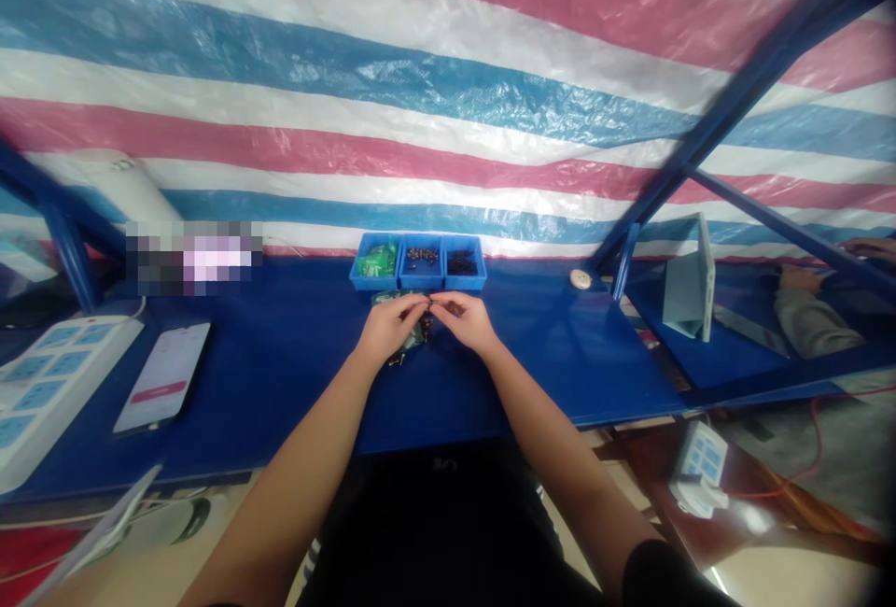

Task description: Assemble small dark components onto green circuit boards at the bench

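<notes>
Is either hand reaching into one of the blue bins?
No, the left hand and right hand meet fingertip to fingertip over the blue table, just in front of the blue bins.

Tiny item (429,307) where the fingertips of left hand (387,327) and right hand (468,320) meet is too small to identify, and the grip itself can't be resolved; small parts (414,340) mostly covered by the left hand, only green and dark bits peek out; blue bins (418,283) contents too small to name, green in the left one, dark specks in the other two; pixelated patch (192,257) masks whatever sits there; power strip (49,378) cut by left edge; phone (163,375) screen text unreadable; tablet (690,282) shows its back, screen hidden; co-worker's hand (868,247) cut by right edge, sleeve (812,325) visible, rest of that person out of view; top right corner dark
</notes>
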### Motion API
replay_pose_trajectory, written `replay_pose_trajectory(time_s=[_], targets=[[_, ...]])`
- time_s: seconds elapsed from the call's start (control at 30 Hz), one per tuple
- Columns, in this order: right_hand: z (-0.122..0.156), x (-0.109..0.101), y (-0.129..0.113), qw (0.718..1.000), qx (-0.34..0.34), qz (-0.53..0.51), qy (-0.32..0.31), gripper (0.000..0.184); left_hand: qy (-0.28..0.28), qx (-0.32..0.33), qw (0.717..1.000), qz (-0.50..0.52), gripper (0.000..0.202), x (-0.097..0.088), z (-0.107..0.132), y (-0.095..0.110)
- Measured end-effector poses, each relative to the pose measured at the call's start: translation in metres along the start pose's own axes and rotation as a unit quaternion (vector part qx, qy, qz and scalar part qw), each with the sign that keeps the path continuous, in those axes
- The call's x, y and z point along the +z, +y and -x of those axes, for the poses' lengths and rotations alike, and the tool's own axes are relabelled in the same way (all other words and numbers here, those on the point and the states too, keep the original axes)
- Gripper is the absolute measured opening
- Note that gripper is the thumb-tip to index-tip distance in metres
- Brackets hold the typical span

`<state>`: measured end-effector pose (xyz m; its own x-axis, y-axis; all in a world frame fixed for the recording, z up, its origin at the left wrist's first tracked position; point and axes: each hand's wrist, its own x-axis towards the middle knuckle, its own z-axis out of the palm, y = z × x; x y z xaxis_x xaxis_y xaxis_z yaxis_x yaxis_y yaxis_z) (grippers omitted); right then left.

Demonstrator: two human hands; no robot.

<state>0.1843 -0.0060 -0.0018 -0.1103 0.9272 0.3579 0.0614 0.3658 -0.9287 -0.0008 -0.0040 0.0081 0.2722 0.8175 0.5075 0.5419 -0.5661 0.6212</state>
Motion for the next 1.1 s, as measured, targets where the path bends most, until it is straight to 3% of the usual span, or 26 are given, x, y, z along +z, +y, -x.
replay_pose_trajectory(time_s=[0.3, 0.53, 0.83, 1.1], targets=[[-0.001, -0.0004, 0.0016, 1.0, 0.002, 0.003, 0.006, 0.033, -0.014, -0.017, 1.0, -0.01, 0.029, 0.0006, 0.0003, 0.0002], [0.0, 0.0001, 0.001, 1.0, 0.001, -0.007, -0.003, 0.033, 0.008, 0.012, 1.0, 0.008, 0.025, 0.0028, 0.0005, -0.0031], [-0.0005, 0.0, -0.0009, 1.0, 0.001, -0.01, 0.002, 0.031, -0.011, -0.024, 1.0, -0.015, 0.03, 0.0014, 0.0003, -0.0016], [-0.0001, 0.0006, -0.0016, 1.0, 0.011, -0.007, -0.004, 0.034, -0.011, -0.001, 1.0, -0.009, 0.029, 0.0014, -0.0007, -0.0014]])
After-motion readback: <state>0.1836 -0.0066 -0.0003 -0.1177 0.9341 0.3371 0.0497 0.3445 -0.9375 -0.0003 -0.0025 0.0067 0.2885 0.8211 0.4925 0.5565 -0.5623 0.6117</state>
